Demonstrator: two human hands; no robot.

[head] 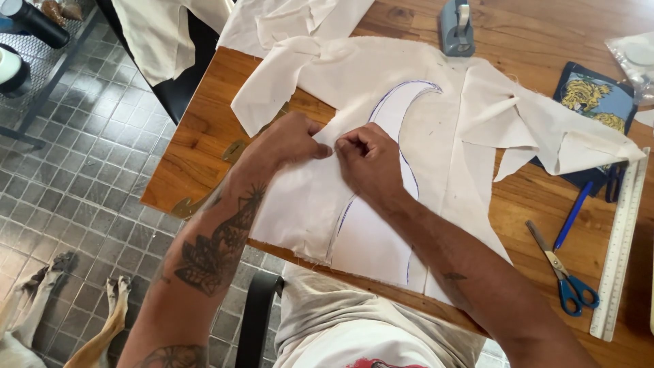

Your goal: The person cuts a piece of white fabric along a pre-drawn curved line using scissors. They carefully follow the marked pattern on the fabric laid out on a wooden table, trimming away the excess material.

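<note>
We have both hands together at the middle of the frame, on the cream cloth [436, 136] spread over the wooden table [197, 136]. The left hand [289, 140] and the right hand [368, 160] meet fingertip to fingertip, each pinching the cloth at one spot beside the curved blue line [402, 92] drawn on it. Whether a pin sits between the fingers, we cannot tell. The cloth lies flat, so the curve stays readable and the layers do not slip; our forearms rest across its lower part and weigh it down, and its lower edge hangs over the table rim towards our lap.

At the lower right lie blue-handled scissors [565, 276], a blue pen [572, 215] and a long white ruler [623, 238], apart from the cloth. A grey tape dispenser [456, 27] stands at the top centre, just beyond the cloth. A dark blue pad with yellow figures [596, 95] is half covered by a loose flap at the upper right. More cloth pieces [272, 20] crowd the top edge. A brass curve tool [204, 194] pokes out from under the left forearm.
</note>
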